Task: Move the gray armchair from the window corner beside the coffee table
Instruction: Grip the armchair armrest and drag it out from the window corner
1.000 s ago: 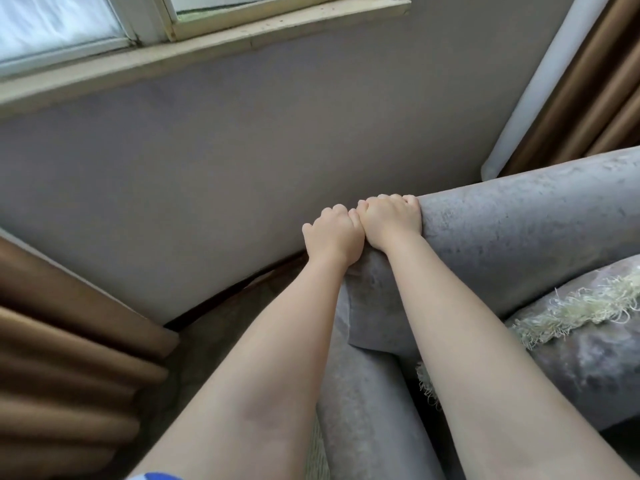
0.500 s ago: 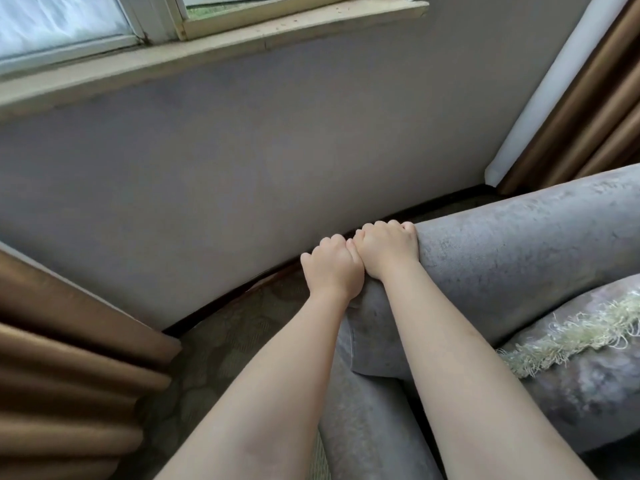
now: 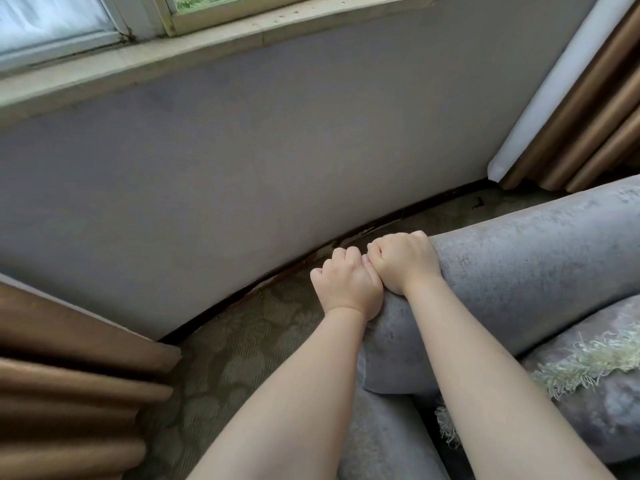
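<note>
The gray armchair [image 3: 540,268] fills the lower right, its rounded back edge running toward the upper right. My left hand [image 3: 348,289] grips the near end of that back edge, fingers curled over the far side. My right hand [image 3: 403,261] grips the same edge right beside it, thumbs nearly touching. A strip of patterned carpet [image 3: 249,344] shows between the chair and the wall. The coffee table is out of view.
A gray wall [image 3: 259,161] under a window sill [image 3: 214,43] stands just ahead. Brown curtains hang at the left [image 3: 69,386] and the upper right [image 3: 588,126]. A gray fringed cushion [image 3: 595,393] lies on the armchair's seat.
The armchair and both hands have come back from the wall. More carpet and the dark skirting line now show between the chair and the wall.
</note>
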Demonstrator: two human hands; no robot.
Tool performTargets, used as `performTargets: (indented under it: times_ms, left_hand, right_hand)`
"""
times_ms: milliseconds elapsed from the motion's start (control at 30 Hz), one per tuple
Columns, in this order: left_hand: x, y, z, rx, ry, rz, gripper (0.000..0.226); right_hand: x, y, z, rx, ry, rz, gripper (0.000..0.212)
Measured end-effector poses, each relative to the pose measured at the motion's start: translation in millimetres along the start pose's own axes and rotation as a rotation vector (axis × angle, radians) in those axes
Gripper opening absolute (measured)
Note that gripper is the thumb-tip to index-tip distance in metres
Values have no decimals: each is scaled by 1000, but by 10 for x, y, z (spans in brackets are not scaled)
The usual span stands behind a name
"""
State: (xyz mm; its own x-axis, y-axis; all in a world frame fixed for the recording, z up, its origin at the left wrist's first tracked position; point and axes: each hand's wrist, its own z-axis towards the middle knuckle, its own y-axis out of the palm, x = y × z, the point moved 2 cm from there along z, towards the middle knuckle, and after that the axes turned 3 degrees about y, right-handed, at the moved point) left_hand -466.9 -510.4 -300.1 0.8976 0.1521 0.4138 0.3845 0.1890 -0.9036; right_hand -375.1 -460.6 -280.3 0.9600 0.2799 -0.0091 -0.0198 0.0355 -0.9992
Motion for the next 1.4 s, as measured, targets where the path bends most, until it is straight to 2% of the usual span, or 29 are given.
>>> performTargets:
  times_ms: [200,400,667,967,1200,1300,1400]
  left_hand:
    - [-3,-33,1,-72,-37,-59,37]
    - [58,-137,-179,-114,-65,-108,32]
    - [189,-258,-526,-42,-98,-120,28]
    - [100,-409,-807,-34,-79,-77,33]
    - [-110,-274,-648,-56,-61,-66,34]
    - [-237,-158,-483,20,-38,-94,33]
    - [-234,-110,-407,57,-47,-102,36]
  right_hand:
    - [-30,8,-46,70,76,5,39]
    - [-61,-39,-230,-19,47,-58,42]
    - [-21,-185,-559,0,6,-49,41]
    - [-178,-239,-800,60,44,-11,41]
    - [-318,-109,-635,9,88,-14,40]
    - [-358,-6,-510,132,131,36,38]
    - [-306,17,-447,167,159,96,36]
